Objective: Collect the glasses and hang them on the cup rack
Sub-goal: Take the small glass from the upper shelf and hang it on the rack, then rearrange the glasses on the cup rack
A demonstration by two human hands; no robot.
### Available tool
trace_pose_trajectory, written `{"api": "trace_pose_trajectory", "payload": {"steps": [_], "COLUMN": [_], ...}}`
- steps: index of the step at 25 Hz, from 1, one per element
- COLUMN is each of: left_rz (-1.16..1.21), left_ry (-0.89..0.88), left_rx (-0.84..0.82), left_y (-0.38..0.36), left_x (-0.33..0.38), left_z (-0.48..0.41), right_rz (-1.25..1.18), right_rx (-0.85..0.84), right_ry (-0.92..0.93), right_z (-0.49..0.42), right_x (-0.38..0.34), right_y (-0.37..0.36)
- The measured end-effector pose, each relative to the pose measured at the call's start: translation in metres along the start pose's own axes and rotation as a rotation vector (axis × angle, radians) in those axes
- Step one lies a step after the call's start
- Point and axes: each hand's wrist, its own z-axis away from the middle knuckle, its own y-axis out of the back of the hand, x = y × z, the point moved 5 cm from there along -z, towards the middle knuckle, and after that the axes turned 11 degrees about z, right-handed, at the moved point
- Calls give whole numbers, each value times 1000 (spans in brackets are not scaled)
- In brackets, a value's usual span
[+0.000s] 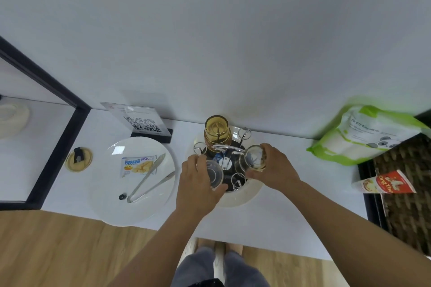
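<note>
Gripping one clear glass (214, 173) in the left hand (198, 184) and another (253, 158) in the right hand (275, 168), both tilted directly over the cup rack (225, 150) pegs.

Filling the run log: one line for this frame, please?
phase: hanging | left hand: holds clear glass at cup rack | right hand: holds second clear glass at rack | amber glass: already hung
</note>
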Motion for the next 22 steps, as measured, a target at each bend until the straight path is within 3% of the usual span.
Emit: {"api": "trace_pose_trajectory", "payload": {"steps": [5,9,12,14,15,18,22], "left_rz": [64,138,374,630,797,1183,1300], "left_ry": [-5,-41,21,112,158,145,3], "left_rx": [-1,73,40,-19,-65,-289,-546], "left_y": [5,34,68,99,117,168,208], "left_x": [0,13,28,48,63,117,170], "left_z": [4,-12,-36,-59,-69,-84,-70], "right_rz": [75,115,-88,-365,-549,-1068,-1322], "right_rx": [-90,-138,31,169,151,-142,-502], "right_ry": [-9,87,155,145,141,208,344], "right_z": [1,2,6,9,12,26,47], "right_x": [1,-8,-28,-49,-62,-105,-139], "right_y": [-3,23,79,130,152,196,216]}}
